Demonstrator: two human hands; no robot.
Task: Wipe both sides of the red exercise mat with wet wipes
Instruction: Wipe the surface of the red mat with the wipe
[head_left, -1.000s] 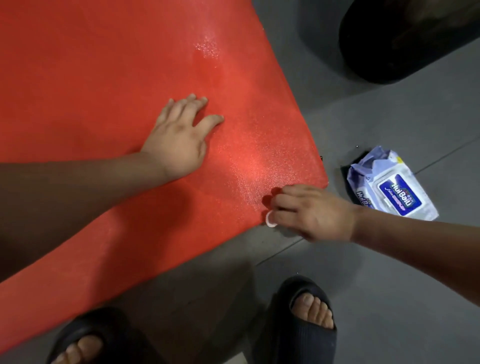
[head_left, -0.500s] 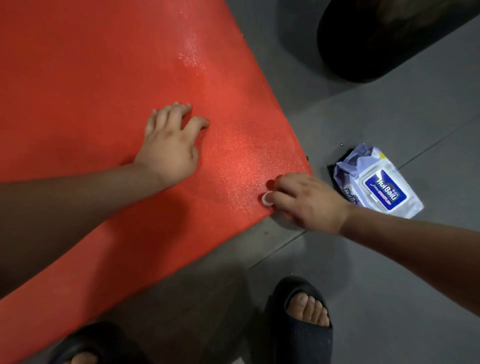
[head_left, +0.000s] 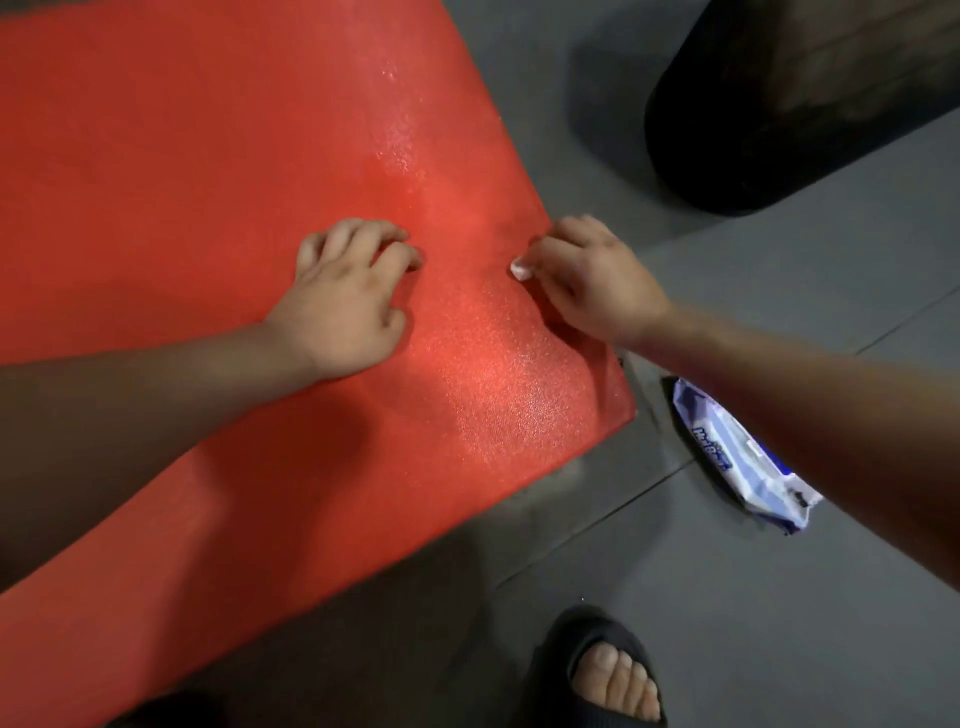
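Observation:
The red exercise mat (head_left: 218, 197) lies flat on the grey floor and fills the left and middle of the view; its near right part shines wet. My left hand (head_left: 340, 306) rests on the mat with curled fingertips pressing down and holds nothing. My right hand (head_left: 587, 275) sits at the mat's right edge, its fingers curled round a small white wet wipe (head_left: 520, 270) that peeks out toward the left. The blue and white wet wipe pack (head_left: 737, 457) lies on the floor to the right of the mat's corner, partly hidden by my right forearm.
A large dark rounded object (head_left: 779, 114) stands on the floor at the upper right. My foot in a black sandal (head_left: 608, 670) is at the bottom, near the mat's front edge. Grey floor tiles (head_left: 753, 597) surround the mat.
My right hand with the wipe has slid from the mat's near corner up along the right edge. My left hand's fingers have curled. The view has shifted, so the pack now sits lower.

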